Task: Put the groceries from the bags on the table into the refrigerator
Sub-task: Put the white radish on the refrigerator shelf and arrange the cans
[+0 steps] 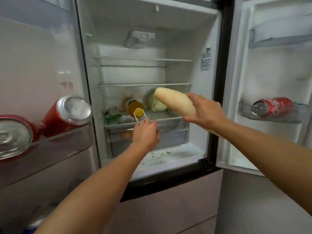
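The refrigerator stands open in front of me. My right hand grips a long white radish, its far end pointing into the lowest glass shelf. On that shelf lie a bottle of yellow oil with a yellow cap and white handle, a pale green cabbage and a green packet. My left hand reaches at the shelf's front edge just below the bottle's handle, fingers loosely curled, holding nothing.
Two red cans lean in the left door rack, another red can lies in the right door rack. The upper two shelves are bare. An orange item sits in the drawer below. Crumbs lie on the fridge floor.
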{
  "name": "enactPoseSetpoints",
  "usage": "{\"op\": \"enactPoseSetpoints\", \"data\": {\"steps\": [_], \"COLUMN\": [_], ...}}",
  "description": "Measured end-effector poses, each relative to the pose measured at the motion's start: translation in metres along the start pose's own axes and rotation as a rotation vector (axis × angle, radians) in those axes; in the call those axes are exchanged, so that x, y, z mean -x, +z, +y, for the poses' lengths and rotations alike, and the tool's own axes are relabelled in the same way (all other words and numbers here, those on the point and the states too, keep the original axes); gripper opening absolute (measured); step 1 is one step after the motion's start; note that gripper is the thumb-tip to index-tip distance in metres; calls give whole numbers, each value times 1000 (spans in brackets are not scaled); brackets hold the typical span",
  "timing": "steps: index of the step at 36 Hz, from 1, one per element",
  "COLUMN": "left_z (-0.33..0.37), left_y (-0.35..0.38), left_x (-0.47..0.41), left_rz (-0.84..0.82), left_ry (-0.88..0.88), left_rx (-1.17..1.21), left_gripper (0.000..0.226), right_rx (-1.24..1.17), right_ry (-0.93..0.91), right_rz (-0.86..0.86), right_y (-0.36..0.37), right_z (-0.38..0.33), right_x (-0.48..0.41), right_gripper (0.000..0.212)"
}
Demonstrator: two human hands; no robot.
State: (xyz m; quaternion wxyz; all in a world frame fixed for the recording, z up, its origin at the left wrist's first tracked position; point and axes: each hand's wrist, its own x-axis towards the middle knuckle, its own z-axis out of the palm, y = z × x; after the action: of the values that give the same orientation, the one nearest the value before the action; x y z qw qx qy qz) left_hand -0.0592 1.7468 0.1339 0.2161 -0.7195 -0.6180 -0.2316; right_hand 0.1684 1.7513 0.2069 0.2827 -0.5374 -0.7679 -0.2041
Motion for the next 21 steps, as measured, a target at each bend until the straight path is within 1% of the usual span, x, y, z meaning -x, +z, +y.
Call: {"op": "enactPoseSetpoints", "data": {"steps": [5, 7, 12, 16, 18, 21], "left_z": [-15, -23, -55, -87, -102, -117], "left_y": [5, 4, -3, 1, 8, 24], "left_x": [-82, -112, -160, -176, -184, -191], "left_rz": [138, 178, 265, 244, 236, 217], "left_ry": [-100, -126, -206, -218, -246, -284], "left_rx": [-95, -147, -208, -251, -274, -316], "left_gripper": [31, 34, 37, 39, 41, 48], "right_rx": [69, 105, 180, 144, 83, -70], "right_ry": [-92, -138, -302, -371, -378, -380], "right_rz": [82, 123, 202, 222, 218, 97], "right_y": [27, 39, 72, 95, 103, 106], "right_z": [18, 23, 25, 19, 17, 15], "right_x": [-92, -127, -206, -251, -271, -295], "right_gripper": [81, 80, 85, 86, 86, 89]}}
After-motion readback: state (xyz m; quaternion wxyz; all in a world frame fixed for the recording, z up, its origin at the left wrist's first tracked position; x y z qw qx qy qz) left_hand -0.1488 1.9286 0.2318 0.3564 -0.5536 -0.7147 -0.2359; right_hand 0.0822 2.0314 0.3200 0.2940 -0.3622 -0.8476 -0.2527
